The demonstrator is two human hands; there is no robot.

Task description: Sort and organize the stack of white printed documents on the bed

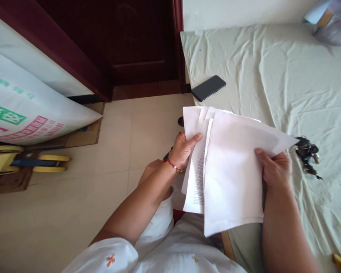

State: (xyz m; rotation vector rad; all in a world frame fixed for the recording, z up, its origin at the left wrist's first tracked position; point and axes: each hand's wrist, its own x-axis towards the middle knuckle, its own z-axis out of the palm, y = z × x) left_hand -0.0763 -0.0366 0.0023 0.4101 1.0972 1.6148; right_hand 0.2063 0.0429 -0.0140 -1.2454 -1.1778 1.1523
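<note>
I hold a small stack of white paper sheets (230,167) in front of me, at the near corner of a bed (287,83). My left hand (183,149) grips the left edge of the back sheets, thumb on top; a red bead bracelet circles that wrist. My right hand (274,168) pinches the right edge of the front sheet, which is fanned apart from the others. Printed text shows on one sheet between them.
A black phone (208,87) lies on the pale green bedsheet near its far corner. A bunch of keys (307,153) lies right of the papers. A large printed sack (31,110) and yellow toy (22,159) sit left on the tiled floor, before a dark wooden door (136,41).
</note>
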